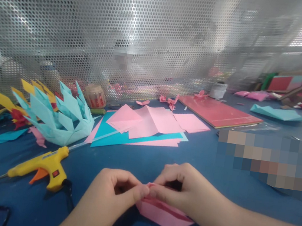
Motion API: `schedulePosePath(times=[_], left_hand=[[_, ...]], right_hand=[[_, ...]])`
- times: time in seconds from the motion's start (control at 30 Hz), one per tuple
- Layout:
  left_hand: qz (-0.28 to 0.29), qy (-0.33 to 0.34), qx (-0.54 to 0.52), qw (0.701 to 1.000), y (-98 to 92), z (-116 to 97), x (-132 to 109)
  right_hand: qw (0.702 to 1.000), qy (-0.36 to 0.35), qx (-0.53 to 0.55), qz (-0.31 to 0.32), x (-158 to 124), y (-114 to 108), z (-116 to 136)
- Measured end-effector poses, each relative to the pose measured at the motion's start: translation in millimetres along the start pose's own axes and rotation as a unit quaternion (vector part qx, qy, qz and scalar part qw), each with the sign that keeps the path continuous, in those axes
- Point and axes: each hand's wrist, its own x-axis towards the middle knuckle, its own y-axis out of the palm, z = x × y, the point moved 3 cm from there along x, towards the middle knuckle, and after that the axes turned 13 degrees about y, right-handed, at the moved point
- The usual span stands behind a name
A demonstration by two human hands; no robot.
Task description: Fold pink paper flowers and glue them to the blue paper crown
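Observation:
Close to me, a folded piece of pink paper [164, 216] is held just over the blue table. My left hand [117, 190] pinches its upper left corner between thumb and index finger. Right beside it, my right hand [176, 187] pinches the same corner, and the two thumbs nearly touch. The long pleated part of the paper extends to the lower right beneath my right hand. Part of the pinched corner is hidden by my fingers. Left of my hands lies a yellow hot glue gun [39, 168] with an orange trigger, its clear glue stick poking out behind.
A pointed light-blue folded-paper ring [64, 130] stands at the left. Pink sheets [155, 121] overlap a blue sheet [108, 137] in the middle. Farther back are a red board [218, 113], a light-blue paper piece [280, 113] and a perforated metal screen [163, 28].

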Motion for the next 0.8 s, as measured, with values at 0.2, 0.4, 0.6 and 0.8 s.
schedulePosePath(times=[0.2, 0.4, 0.6, 0.8], left_hand=[[-0.002, 0.011, -0.002, 1.0, 1.2, 2.9, -2.8], [-0.021, 0.027, -0.003, 0.999, 3.4, 1.5, -1.2], [-0.021, 0.035, 0.005, 0.999, 2.9, -0.5, -0.1], [-0.085, 0.048, 0.027, 0.995, -2.3, -5.0, -4.1]], right_hand=[[1.0, 0.002, -0.006, -0.011, -0.1, -1.4, 0.2], [1.0, 0.004, -0.003, 0.0, -0.6, -1.2, 0.9], [1.0, -0.009, -0.013, 0.008, 3.2, 1.0, 1.4], [1.0, 0.002, -0.001, 0.008, -0.4, 0.6, 2.3]])
